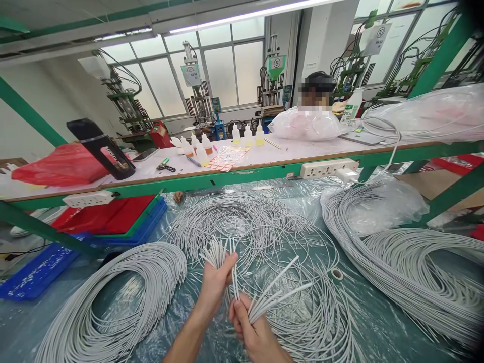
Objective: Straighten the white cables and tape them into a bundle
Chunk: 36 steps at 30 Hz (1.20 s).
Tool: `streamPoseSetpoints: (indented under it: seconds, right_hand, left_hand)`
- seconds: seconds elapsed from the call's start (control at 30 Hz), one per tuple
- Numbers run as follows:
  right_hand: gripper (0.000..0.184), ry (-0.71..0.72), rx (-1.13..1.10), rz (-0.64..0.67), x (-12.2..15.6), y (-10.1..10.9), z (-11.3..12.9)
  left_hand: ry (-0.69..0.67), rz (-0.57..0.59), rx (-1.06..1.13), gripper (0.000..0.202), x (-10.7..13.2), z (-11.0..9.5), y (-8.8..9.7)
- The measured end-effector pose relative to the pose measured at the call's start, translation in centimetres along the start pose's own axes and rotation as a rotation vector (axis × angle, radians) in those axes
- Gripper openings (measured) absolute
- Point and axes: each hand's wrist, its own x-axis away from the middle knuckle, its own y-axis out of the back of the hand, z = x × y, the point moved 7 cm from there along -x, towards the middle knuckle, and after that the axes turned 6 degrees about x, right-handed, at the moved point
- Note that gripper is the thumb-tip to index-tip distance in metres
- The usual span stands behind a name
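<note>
My left hand [215, 286] is closed around a bunch of grey cable ends [218, 252] that fan upward from the fist. My right hand [254, 330], just below and to the right, grips another bunch of grey cable ends [278, 290] that point up and right. Both bunches belong to a loose coil of grey cables [264, 237] spread on the plastic-covered table [378, 327] in front of me. The two hands almost touch each other.
A large grey cable coil [113, 297] lies at the left, another coil [408, 262] at the right. A green shelf [242, 174] above carries small bottles [247, 135], a black flask [104, 148], a red bag and power strips. A person sits behind the shelf. Red and blue trays [113, 222] lie left.
</note>
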Motion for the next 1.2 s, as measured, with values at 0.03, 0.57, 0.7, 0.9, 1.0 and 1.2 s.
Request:
streamPoseSetpoints:
  seconds: [0.03, 0.57, 0.7, 0.9, 1.0, 1.2]
  right_hand:
    - [0.045, -0.003, 0.041, -0.005, 0.0, -0.1, -0.1]
    - [0.037, 0.129, 0.178, -0.072, -0.5, 0.9, 3.2]
    - [0.034, 0.209, 0.217, -0.284, -0.7, 3.6, 5.1]
    - [0.040, 0.016, -0.395, 0.064, -1.5, 2.8, 4.2]
    - [0.042, -0.074, -0.405, 0.212, -1.1, 1.2, 3.7]
    - [0.050, -0.179, -0.272, 0.190, -0.6, 1.3, 3.5]
  left_hand:
    - [-0.015, -0.019, -0.014, 0.044, 0.1, 0.0, 0.1]
    - [-0.158, -0.067, -0.072, 0.047, -0.9, -0.8, 1.3]
    - [-0.202, -0.111, 0.150, 0.037, -1.1, -3.3, 3.1]
    - [-0.078, 0.020, -0.009, 0.041, -0.7, -3.3, 3.2]
    - [-0.028, 0.180, -0.278, 0.039, 0.7, -2.3, 0.7]
    - [0.135, 0.428, -0.528, 0.030, 2.4, -0.4, -2.7]
